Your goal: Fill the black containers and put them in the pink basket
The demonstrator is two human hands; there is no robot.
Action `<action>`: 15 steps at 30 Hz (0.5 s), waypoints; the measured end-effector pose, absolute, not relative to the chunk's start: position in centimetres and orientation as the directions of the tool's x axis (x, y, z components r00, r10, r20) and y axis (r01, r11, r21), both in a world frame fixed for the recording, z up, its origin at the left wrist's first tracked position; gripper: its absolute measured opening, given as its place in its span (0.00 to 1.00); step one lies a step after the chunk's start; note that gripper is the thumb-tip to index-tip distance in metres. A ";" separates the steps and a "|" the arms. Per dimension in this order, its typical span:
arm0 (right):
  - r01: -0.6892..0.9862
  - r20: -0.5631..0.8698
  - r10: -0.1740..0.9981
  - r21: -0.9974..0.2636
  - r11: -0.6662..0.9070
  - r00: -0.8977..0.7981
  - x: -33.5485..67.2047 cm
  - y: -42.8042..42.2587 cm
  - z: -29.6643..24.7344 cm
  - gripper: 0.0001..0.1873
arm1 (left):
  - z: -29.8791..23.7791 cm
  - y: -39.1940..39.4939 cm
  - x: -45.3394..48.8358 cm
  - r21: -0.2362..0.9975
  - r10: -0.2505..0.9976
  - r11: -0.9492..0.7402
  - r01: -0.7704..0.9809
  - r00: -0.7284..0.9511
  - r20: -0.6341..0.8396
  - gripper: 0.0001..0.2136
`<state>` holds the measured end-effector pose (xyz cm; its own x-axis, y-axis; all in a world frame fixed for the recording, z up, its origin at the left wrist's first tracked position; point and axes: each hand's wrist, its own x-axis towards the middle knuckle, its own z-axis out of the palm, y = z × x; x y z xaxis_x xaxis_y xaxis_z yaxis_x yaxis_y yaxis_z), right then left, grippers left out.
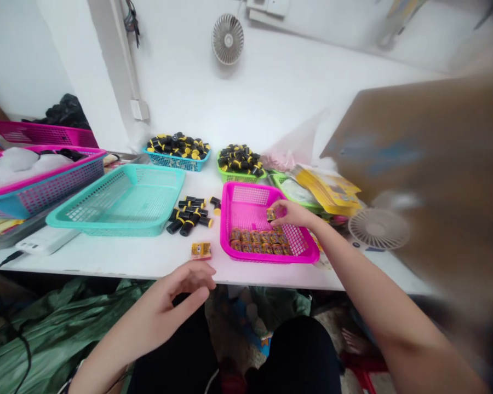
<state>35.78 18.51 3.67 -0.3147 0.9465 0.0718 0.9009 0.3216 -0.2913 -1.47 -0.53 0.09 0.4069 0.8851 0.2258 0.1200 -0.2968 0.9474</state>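
Observation:
My right hand (290, 213) is over the bright pink basket (242, 191), its thumb and fingers closed on a small cylinder with a printed label (270, 214). Below it, rows of similar labelled cylinders (257, 242) line the basket's near side. My left hand (181, 301) hangs at the table's front edge, fingers apart and loosely curved, with nothing in it. Just beyond its fingertips lies a small stack of yellow-orange printed labels (201, 250). Several black cylinders with yellow ends (189, 213) lie loose between the pink basket and a turquoise basket (119, 227).
At the back, a blue basket (181, 162) and a green basket (242, 177) are heaped with black-and-yellow cylinders. Yellow printed packets (328, 189) and a small fan (378, 228) stand right. A power bank (47, 242) with a cable lies left.

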 end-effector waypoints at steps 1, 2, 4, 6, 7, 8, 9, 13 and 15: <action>0.908 0.014 0.948 -0.283 0.308 -0.317 36.0 19.4 3.2 0.17 | 0.4 -0.4 -1.8 0.934 0.889 -0.313 0.174 0.400 0.223 0.10; 0.914 -0.036 0.946 -0.275 0.299 -0.321 36.1 20.0 2.9 0.18 | 0.6 -0.1 -2.1 0.912 0.895 -0.333 0.239 0.386 0.225 0.11; 0.919 -0.120 0.935 -0.264 0.294 -0.334 36.1 20.9 2.3 0.18 | 1.1 1.5 -2.6 0.811 0.906 -0.381 0.444 0.353 0.233 0.14; 0.917 -0.192 0.916 -0.267 0.296 -0.352 36.0 21.3 2.1 0.18 | 1.4 4.4 -2.6 0.634 0.914 -0.402 0.661 0.333 0.233 0.16; 0.914 -0.222 0.905 -0.273 0.299 -0.362 35.9 21.5 2.1 0.18 | 1.4 6.2 -2.5 0.567 0.917 -0.398 0.721 0.326 0.229 0.16; 0.911 -0.246 0.896 -0.281 0.300 -0.371 35.8 21.6 2.2 0.18 | 1.3 8.1 -2.1 0.528 0.918 -0.397 0.751 0.322 0.233 0.15; 0.908 -0.261 0.888 -0.290 0.301 -0.378 35.6 21.7 2.4 0.18 | 1.1 10.1 -1.6 0.492 0.916 -0.400 0.773 0.323 0.237 0.15; 0.901 -0.228 0.898 -0.316 0.297 -0.376 34.8 21.2 3.3 0.17 | -0.3 16.3 1.0 0.360 0.904 -0.426 0.830 0.375 0.205 0.15; 0.892 -0.161 0.914 -0.335 0.303 -0.371 34.2 20.3 4.0 0.17 | -0.9 17.7 2.0 0.324 0.896 -0.443 0.836 0.399 0.194 0.15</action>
<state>34.16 20.28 3.97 -0.3712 0.9145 -0.1610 0.8922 0.3033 -0.3346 1.96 17.73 -0.87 0.3990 0.8961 0.1943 0.8361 -0.4425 0.3243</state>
